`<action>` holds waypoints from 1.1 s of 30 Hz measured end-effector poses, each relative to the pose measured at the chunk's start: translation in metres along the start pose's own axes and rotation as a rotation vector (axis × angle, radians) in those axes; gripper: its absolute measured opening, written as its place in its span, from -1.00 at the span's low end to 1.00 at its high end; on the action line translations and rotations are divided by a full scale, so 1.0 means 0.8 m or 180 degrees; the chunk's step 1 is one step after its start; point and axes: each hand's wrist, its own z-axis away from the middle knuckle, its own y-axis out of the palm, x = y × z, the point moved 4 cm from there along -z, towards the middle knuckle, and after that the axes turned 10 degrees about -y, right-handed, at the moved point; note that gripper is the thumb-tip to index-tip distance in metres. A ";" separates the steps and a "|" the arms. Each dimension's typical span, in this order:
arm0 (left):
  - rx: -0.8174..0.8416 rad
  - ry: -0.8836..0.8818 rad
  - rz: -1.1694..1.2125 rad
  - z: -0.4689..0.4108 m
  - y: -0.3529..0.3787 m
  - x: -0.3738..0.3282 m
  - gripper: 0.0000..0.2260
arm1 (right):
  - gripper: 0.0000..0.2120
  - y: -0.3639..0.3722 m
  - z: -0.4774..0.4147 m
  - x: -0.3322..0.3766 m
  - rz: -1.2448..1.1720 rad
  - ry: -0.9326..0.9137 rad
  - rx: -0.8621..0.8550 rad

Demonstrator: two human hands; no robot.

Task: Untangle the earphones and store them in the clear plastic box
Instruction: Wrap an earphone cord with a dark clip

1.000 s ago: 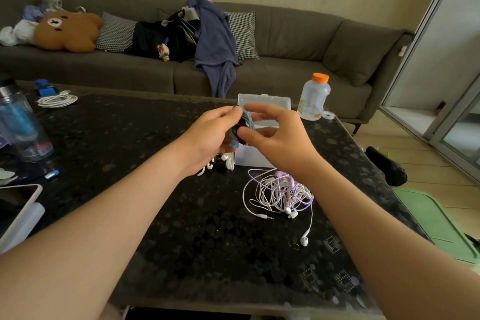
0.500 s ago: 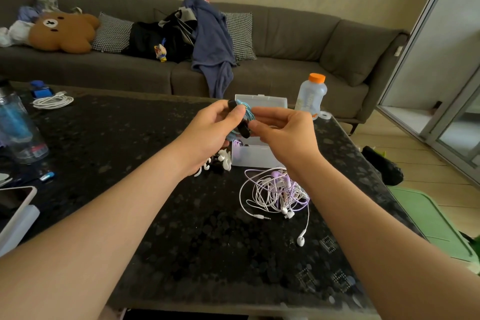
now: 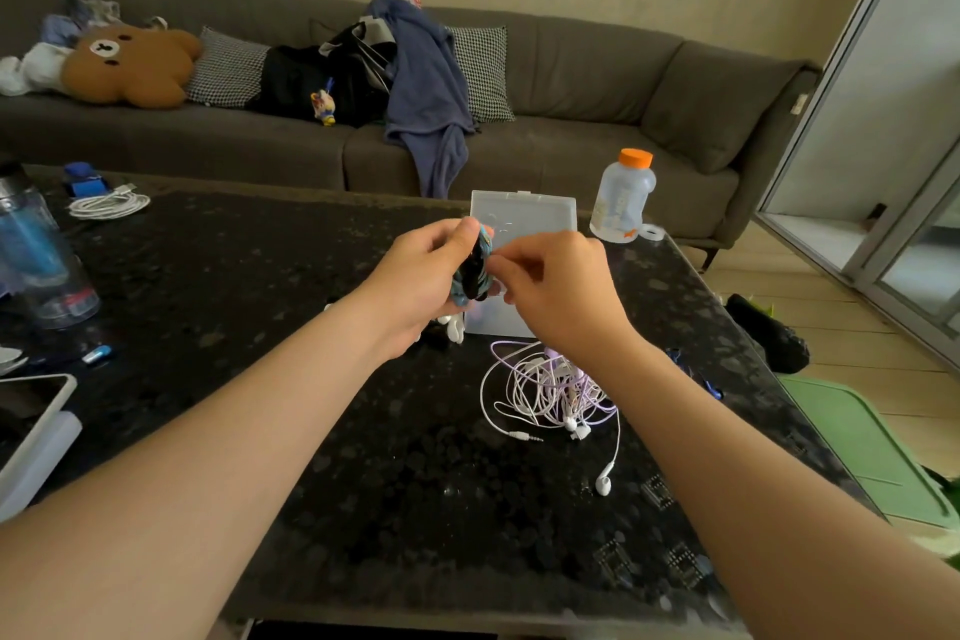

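Note:
My left hand (image 3: 415, 283) grips a small coiled bundle of blue and black earphone cable (image 3: 475, 270), held above the dark table. My right hand (image 3: 563, 296) pinches the same bundle from the right side. Behind the hands stands the clear plastic box (image 3: 524, 218) with its lid raised; the hands hide most of its base. A tangled heap of white and purple earphones (image 3: 550, 390) lies on the table under my right wrist, one earbud (image 3: 602, 483) trailing toward me. Another white earbud (image 3: 456, 327) shows below my left hand.
On the black speckled table (image 3: 260, 286) stand an orange-capped bottle (image 3: 623, 198) at the back right, a blue bottle (image 3: 36, 260) at the left, a coiled white cable (image 3: 106, 204) and a tablet (image 3: 31, 411). A grey sofa (image 3: 571, 83) lies beyond.
Both hands have turned the blue and black bundle more upright. My right fingers have moved from under it to pinching its upper right side.

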 end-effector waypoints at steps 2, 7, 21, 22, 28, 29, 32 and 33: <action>0.0128 -0.0015 -0.0164 0.003 0.000 -0.001 -0.71 | -0.74 -0.004 -0.001 -0.004 -0.0037 0.0115 -0.0214; 0.0134 0.0046 -0.0547 0.004 0.007 -0.002 -0.76 | -0.80 -0.008 -0.005 -0.013 -0.0439 0.0299 -0.0224; 0.0300 0.0102 -0.0871 0.001 0.008 0.002 -0.73 | -0.95 -0.011 0.002 -0.016 -0.0658 0.0911 0.0071; 0.0281 0.0104 -0.0873 0.000 0.008 0.002 -0.73 | -0.93 -0.010 0.003 -0.017 -0.0685 0.0980 0.0064; 0.0153 0.0113 -0.0710 -0.007 0.008 0.005 -0.72 | -0.85 -0.011 0.009 -0.026 -0.1585 0.1934 -0.0241; 0.0087 0.0072 -0.0527 -0.009 0.007 0.005 -0.69 | -0.84 -0.010 0.010 -0.026 -0.1806 0.2137 -0.0167; -0.0013 -0.0090 -0.0143 -0.012 0.007 0.006 -0.73 | -0.80 -0.001 0.015 -0.025 -0.2105 0.2422 0.0295; -0.0030 -0.0142 -0.0103 -0.014 0.008 0.007 -0.76 | -0.80 0.001 0.015 -0.026 -0.2144 0.2397 0.0348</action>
